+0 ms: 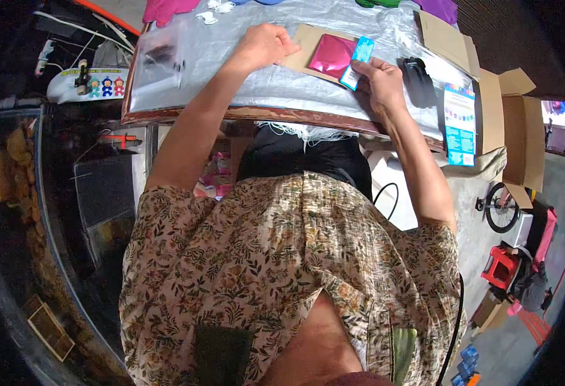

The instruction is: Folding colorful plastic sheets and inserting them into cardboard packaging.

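Note:
On the silver-covered table lies a flat piece of brown cardboard (302,38). A shiny magenta foil packet (332,54) rests on it, towards its right end. My right hand (381,80) pinches a narrow blue-and-white printed card (363,50) between thumb and fingers; the card overlaps the packet's right edge. My left hand (263,46) is closed, its fingers curled against the cardboard's left end. What those fingertips hold, if anything, is hidden.
Right of my right hand lies a black object (416,71). A blue printed package (459,122) hangs at the table's right edge, beside open cardboard boxes (522,128). A clear plastic bag (157,61) lies at left. White strings (305,132) hang below the table's front edge.

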Available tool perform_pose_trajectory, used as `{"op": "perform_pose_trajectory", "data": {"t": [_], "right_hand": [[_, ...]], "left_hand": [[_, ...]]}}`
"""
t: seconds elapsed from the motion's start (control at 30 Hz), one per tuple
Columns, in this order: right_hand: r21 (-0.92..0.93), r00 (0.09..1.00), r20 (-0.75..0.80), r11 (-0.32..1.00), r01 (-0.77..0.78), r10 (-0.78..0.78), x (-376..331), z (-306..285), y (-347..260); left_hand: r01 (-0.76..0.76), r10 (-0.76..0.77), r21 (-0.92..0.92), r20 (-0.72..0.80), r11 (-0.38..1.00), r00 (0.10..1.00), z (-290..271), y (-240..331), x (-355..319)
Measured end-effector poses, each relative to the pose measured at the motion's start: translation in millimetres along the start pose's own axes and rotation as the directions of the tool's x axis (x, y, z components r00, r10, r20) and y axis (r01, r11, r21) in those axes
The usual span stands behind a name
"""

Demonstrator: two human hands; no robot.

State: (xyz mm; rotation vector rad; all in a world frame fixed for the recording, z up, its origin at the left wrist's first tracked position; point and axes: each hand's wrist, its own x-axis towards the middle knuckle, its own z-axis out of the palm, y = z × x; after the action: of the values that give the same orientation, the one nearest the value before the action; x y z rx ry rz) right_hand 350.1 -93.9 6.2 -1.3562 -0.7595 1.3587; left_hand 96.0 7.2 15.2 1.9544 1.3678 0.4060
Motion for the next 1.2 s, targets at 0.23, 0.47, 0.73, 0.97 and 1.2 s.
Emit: {"op": "perform_pose_trajectory", "data": {"t": [0.23, 0.47, 0.73, 0.97, 1.2], "right_hand": [[-0.101, 0.992, -0.063, 0.99, 0.099, -0.106, -0.7, 1.5, 6.7], [-0.201, 0.986, -0.041, 0.968, 0.149, -0.16, -3.2, -2.8, -1.4], [-0.216, 0.987, -0.034, 0.965, 0.146, -0.157, -8.6, 11.0, -5.9], [-0.212, 0.996, -0.012, 0.974, 0.083, -0.088, 5.9, 14.1, 2.3], [-0.257, 0.999, 0.052, 0.966, 0.007, 0.007, 24.7, 8.4, -5.6]], "left_hand": [[-0.163, 0.187, 0.223, -0.094, 0.961, 0.978, 6.5, -1.3, 2.2], [-0.226, 0.228, 0.403, 0.042, 0.887, 0.973, -9.4, 36.9, -1.6], [-0.102, 0.061, 0.221, 0.184, 0.97, 0.981, -9.9, 33.2, 9.2], [-0.065, 0.047, 0.117, 0.149, 0.991, 0.988, -7.7, 15.0, 9.2], [-0.228, 0.214, 0.217, 0.089, 0.949, 0.973, -1.0, 9.8, 1.6]]}}
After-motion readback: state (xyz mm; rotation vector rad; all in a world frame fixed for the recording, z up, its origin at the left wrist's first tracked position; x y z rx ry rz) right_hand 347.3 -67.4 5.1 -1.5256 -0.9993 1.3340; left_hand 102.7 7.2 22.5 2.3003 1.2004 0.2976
